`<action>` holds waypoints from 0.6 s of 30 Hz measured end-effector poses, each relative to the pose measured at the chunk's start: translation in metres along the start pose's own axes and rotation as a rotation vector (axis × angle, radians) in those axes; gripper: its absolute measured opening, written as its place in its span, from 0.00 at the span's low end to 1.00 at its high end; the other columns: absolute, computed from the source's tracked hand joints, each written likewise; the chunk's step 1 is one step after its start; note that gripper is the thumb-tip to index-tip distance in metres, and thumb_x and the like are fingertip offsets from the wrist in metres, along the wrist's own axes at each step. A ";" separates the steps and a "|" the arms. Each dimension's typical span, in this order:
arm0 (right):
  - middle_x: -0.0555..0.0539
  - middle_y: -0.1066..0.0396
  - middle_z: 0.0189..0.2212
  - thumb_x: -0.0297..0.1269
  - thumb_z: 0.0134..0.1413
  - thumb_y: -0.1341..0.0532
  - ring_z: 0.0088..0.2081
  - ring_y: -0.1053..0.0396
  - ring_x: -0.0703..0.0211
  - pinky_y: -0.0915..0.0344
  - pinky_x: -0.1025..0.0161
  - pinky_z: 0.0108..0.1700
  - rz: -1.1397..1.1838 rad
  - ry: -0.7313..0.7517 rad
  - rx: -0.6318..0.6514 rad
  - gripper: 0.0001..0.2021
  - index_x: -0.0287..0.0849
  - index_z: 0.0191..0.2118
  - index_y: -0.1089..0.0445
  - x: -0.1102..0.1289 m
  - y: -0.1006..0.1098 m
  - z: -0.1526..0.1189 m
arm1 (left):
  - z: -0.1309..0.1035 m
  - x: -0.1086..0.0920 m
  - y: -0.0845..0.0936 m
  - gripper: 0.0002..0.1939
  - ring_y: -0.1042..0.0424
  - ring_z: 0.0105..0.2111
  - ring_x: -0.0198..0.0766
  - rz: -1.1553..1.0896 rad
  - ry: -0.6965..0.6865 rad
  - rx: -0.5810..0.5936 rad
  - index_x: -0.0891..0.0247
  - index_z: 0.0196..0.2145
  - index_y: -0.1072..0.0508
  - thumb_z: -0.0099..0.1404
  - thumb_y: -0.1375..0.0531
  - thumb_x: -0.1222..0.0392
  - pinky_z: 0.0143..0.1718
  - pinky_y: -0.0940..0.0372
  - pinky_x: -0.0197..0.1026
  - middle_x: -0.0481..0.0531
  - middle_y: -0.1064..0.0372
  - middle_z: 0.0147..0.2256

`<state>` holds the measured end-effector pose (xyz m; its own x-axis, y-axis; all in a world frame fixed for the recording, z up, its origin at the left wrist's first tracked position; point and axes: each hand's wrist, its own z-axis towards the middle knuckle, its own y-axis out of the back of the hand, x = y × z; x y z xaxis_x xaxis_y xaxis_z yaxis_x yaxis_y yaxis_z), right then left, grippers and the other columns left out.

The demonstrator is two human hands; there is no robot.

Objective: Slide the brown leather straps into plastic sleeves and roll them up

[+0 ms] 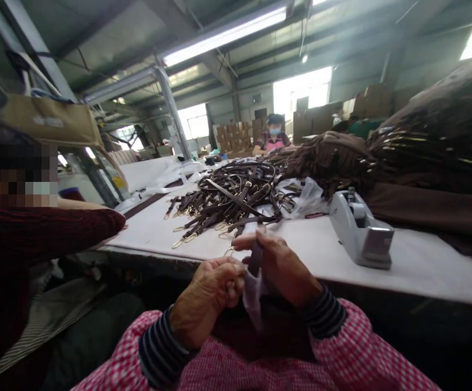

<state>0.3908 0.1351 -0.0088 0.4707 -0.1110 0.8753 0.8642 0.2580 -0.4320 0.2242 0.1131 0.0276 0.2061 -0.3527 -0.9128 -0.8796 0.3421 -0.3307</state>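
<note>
Near the table's front edge, my right hand (285,266) is closed around a dark brown strap (255,257), its upper end between the fingers. A thin whitish wrapping (253,298) surrounds the strap's lower part and hangs down below the hands. My left hand (215,288) is closed at the wrapping's left edge, thumb and forefinger pinched on it. Just beyond the hands lies a pile of dark straps (236,195) with gold-coloured metal clips.
A grey tape dispenser (360,231) stands on the white table (419,271) at right. Behind it are heaped brown goods (431,146) and clear plastic (307,196). One person (57,228) sits close at left, another (274,136) across the table.
</note>
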 end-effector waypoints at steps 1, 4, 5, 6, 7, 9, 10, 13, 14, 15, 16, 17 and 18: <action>0.43 0.21 0.45 0.54 0.69 0.42 0.50 0.26 0.51 0.33 0.56 0.56 -0.129 0.041 0.041 0.21 0.43 0.44 0.18 0.002 -0.004 -0.007 | -0.001 -0.001 0.001 0.19 0.43 0.20 0.24 -0.018 -0.003 -0.016 0.66 0.27 0.31 0.48 0.26 0.54 0.22 0.50 0.29 0.44 0.36 0.21; 0.46 0.22 0.48 0.50 0.70 0.42 0.54 0.27 0.51 0.36 0.57 0.60 -0.397 0.134 0.092 0.18 0.47 0.49 0.19 0.006 -0.014 -0.031 | -0.010 0.001 0.006 0.19 0.43 0.20 0.24 -0.027 0.006 -0.019 0.67 0.27 0.31 0.50 0.26 0.54 0.23 0.49 0.29 0.44 0.37 0.22; 0.48 0.22 0.50 0.49 0.71 0.43 0.55 0.28 0.52 0.36 0.58 0.60 -0.430 0.154 0.087 0.17 0.49 0.50 0.19 0.006 -0.016 -0.038 | -0.014 0.002 0.007 0.18 0.43 0.20 0.24 -0.022 0.003 -0.002 0.67 0.27 0.31 0.51 0.27 0.54 0.23 0.49 0.30 0.44 0.37 0.22; 0.48 0.23 0.52 0.48 0.72 0.44 0.56 0.29 0.52 0.36 0.58 0.61 -0.445 0.168 0.089 0.17 0.50 0.51 0.19 0.006 -0.018 -0.044 | -0.019 0.003 0.008 0.17 0.44 0.20 0.25 -0.016 -0.008 0.017 0.66 0.27 0.31 0.54 0.28 0.55 0.23 0.49 0.30 0.45 0.37 0.22; 0.49 0.25 0.55 0.48 0.72 0.44 0.57 0.29 0.52 0.37 0.59 0.61 -0.454 0.179 0.102 0.17 0.51 0.53 0.20 0.006 -0.020 -0.049 | -0.024 0.004 0.008 0.16 0.44 0.20 0.25 -0.003 -0.029 0.038 0.66 0.28 0.31 0.56 0.29 0.54 0.23 0.49 0.31 0.45 0.36 0.22; 0.48 0.27 0.58 0.48 0.73 0.44 0.59 0.31 0.52 0.38 0.58 0.63 -0.462 0.191 0.145 0.18 0.52 0.57 0.23 0.007 -0.023 -0.055 | -0.034 0.002 0.009 0.15 0.44 0.20 0.27 0.061 -0.101 0.067 0.66 0.27 0.30 0.60 0.32 0.54 0.23 0.49 0.32 0.46 0.36 0.22; 0.48 0.28 0.60 0.48 0.73 0.44 0.60 0.31 0.51 0.38 0.57 0.64 -0.460 0.196 0.146 0.18 0.52 0.59 0.24 0.008 -0.024 -0.057 | -0.039 0.001 0.009 0.15 0.44 0.20 0.27 0.111 -0.150 0.064 0.66 0.26 0.30 0.62 0.32 0.54 0.24 0.48 0.32 0.46 0.36 0.22; 0.48 0.29 0.61 0.51 0.72 0.44 0.65 0.36 0.49 0.41 0.54 0.67 -0.465 0.230 0.042 0.19 0.54 0.59 0.24 0.012 -0.025 -0.060 | -0.047 -0.002 0.012 0.13 0.38 0.25 0.30 0.288 -0.299 -0.005 0.66 0.27 0.27 0.63 0.32 0.55 0.29 0.41 0.32 0.48 0.31 0.25; 0.48 0.30 0.62 0.51 0.72 0.44 0.66 0.38 0.49 0.42 0.53 0.68 -0.475 0.235 0.016 0.19 0.54 0.58 0.24 0.013 -0.025 -0.061 | -0.047 -0.001 0.014 0.11 0.34 0.28 0.32 0.328 -0.322 -0.022 0.66 0.30 0.24 0.63 0.32 0.55 0.32 0.38 0.33 0.50 0.28 0.29; 0.48 0.32 0.64 0.52 0.72 0.45 0.67 0.39 0.48 0.43 0.52 0.69 -0.484 0.231 0.012 0.19 0.54 0.58 0.24 0.013 -0.025 -0.063 | -0.047 0.001 0.015 0.11 0.31 0.33 0.35 0.352 -0.325 -0.016 0.65 0.35 0.22 0.62 0.31 0.54 0.37 0.35 0.34 0.51 0.25 0.34; 0.48 0.34 0.65 0.52 0.72 0.45 0.68 0.40 0.48 0.44 0.51 0.69 -0.487 0.218 0.029 0.19 0.55 0.59 0.24 0.013 -0.026 -0.064 | -0.046 0.005 0.016 0.13 0.28 0.37 0.38 0.355 -0.315 0.016 0.64 0.40 0.21 0.62 0.31 0.53 0.41 0.34 0.36 0.53 0.24 0.39; 0.49 0.36 0.67 0.52 0.72 0.45 0.68 0.40 0.48 0.44 0.51 0.69 -0.486 0.202 0.050 0.19 0.55 0.59 0.24 0.011 -0.027 -0.066 | -0.045 0.011 0.017 0.15 0.27 0.39 0.40 0.332 -0.289 0.069 0.64 0.42 0.21 0.62 0.30 0.52 0.43 0.32 0.39 0.54 0.24 0.41; 0.49 0.37 0.68 0.51 0.72 0.44 0.68 0.41 0.48 0.45 0.51 0.70 -0.484 0.187 0.065 0.19 0.56 0.59 0.24 0.008 -0.028 -0.068 | -0.043 0.017 0.017 0.15 0.26 0.38 0.41 0.295 -0.260 0.128 0.64 0.43 0.21 0.63 0.31 0.51 0.43 0.32 0.40 0.54 0.24 0.40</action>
<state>0.3826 0.0621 -0.0040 0.0489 -0.4001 0.9152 0.9807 0.1928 0.0319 0.1942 0.0758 0.0163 0.0690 0.0026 -0.9976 -0.8600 0.5070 -0.0582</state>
